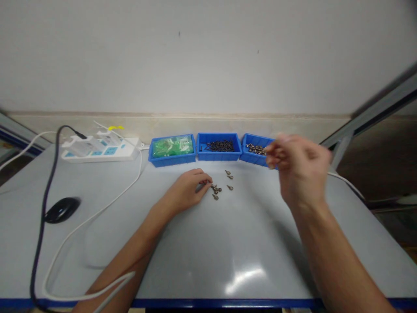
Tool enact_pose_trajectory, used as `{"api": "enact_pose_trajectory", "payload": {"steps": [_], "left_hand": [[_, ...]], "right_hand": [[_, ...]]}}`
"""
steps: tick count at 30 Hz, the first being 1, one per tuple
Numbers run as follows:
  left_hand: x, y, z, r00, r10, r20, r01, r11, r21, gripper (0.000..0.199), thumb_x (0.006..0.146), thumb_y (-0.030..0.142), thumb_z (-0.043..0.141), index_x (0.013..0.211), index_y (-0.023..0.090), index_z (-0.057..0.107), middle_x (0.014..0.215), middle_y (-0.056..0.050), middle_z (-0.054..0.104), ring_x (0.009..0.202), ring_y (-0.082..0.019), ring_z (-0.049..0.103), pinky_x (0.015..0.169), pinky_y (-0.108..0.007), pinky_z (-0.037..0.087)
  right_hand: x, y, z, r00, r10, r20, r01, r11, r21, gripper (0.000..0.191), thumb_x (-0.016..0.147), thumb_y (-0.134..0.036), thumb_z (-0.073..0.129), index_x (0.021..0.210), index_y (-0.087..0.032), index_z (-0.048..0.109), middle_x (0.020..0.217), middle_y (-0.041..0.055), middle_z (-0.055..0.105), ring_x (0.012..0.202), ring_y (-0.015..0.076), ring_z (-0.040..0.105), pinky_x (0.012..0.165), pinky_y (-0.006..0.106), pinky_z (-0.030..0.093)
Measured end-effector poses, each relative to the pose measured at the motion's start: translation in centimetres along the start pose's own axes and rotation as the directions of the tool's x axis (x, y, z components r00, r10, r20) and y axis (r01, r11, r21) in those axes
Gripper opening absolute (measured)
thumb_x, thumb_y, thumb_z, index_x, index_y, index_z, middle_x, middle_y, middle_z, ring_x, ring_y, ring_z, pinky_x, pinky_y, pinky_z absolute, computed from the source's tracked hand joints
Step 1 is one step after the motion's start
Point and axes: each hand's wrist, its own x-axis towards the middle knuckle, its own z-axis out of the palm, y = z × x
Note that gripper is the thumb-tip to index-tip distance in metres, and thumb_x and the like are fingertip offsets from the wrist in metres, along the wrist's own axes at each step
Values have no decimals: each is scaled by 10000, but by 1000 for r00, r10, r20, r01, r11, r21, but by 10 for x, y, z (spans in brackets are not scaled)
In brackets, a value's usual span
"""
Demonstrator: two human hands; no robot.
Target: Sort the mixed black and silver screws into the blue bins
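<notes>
Right hand raised, fingers curled | left hand by metal pieces

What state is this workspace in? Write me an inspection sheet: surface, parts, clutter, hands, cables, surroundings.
Surface: pale, shiny table with a blue front edge.
Parts: small pile of metal pieces, others loose beside it; green packets, dark screws and brassy pieces in three blue bins.
Clutter: black rounded object and white power strip, both at left.
Hands: left hand has fingertips at the pile; right hand raised, blurred, contents unclear.
Cables: black cable and white cable at left; the white one crosses the left forearm in view.
Surroundings: plain wall behind; metal framing at right.
</notes>
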Motion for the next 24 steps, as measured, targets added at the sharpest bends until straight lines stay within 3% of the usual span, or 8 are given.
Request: {"api": "enact_pose_trajectory", "payload": {"steps": [3, 5, 7, 11, 17, 24], "left_hand": [[0, 0, 0, 1000, -11, 2, 11, 1000, 13, 165, 929, 135, 557, 945, 172, 717, 895, -64, 702, 826, -184, 658, 777, -297, 510], [1, 0, 0, 1000, -21, 5, 20, 1000, 22, 169, 943, 148, 553, 951, 174, 719, 892, -62, 699, 821, -183, 656, 776, -297, 507], [1, -1, 1, 1000, -27, 10, 26, 999, 31, 175, 955, 157, 547, 965, 174, 721, 888, -61, 694, 813, -180, 655, 776, -295, 506], [1, -1, 3, 999, -50, 18, 49, 997, 56, 191, 965, 157, 534, 991, 172, 722, 913, -69, 699, 842, -194, 660, 799, -313, 514], [2, -3, 5, 998, -57, -16, 59, 996, 71, 218, 966, 160, 537, 1087, 176, 717, 994, -87, 711, 917, -212, 670, 857, -337, 534], [0, -6, 8, 999, -23, -43, 27, 994, 106, 229, 972, 166, 548, 1134, 161, 711, 978, -93, 699, 905, -212, 665, 852, -343, 543]], "right_hand": [[5, 23, 13, 992, -50, 119, 88, 935, -344, 210, 897, -347, 672, 769, -199, 744, 726, 44, 715, 649, 196, 620, 632, 334, 469], [5, 38, 18, 973, -47, 228, 162, 841, -517, 127, 863, -242, 656, 837, -190, 769, 791, 60, 751, 684, 211, 644, 683, 353, 473], [2, 50, 20, 952, -11, 305, 195, 792, -578, 183, 834, -221, 666, 970, -175, 780, 881, 82, 764, 721, 222, 650, 711, 364, 482], [-6, 57, 21, 901, -12, 433, 262, 811, -523, 235, 860, -240, 663, 1053, -167, 777, 939, 100, 744, 760, 216, 652, 733, 355, 509], [-13, 57, 33, 849, -55, 525, 274, 896, -349, 214, 914, -193, 630, 1054, -210, 791, 988, 85, 779, 861, 215, 707, 802, 340, 531], [-14, 64, 34, 896, 5, 445, 53, 992, -118, 260, 870, -250, 714, 1119, -195, 767, 875, 59, 769, 761, 189, 694, 750, 329, 549]]}}
